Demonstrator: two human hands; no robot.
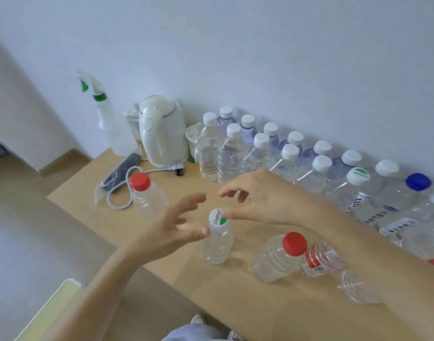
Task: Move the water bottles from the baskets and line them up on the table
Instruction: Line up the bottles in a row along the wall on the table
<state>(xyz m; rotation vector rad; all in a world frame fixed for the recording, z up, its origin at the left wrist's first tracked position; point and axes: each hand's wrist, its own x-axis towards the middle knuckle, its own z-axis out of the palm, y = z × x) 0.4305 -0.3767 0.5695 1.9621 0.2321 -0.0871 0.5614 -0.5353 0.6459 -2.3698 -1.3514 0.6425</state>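
A small clear bottle with a white and green cap stands upright near the front of the wooden table. My left hand is open beside its left, thumb tip at the cap. My right hand hovers open above and right of it, thumb touching the cap's edge. A red-capped bottle stands to the left. Another red-capped bottle stands to the right, with a labelled one behind it. Two rows of white-capped bottles line the wall.
A white kettle with its cord, a spray bottle and a dark remote in a bag sit at the table's left end. More bottles, one with a blue cap, crowd the right. A pale basket edge shows at lower left.
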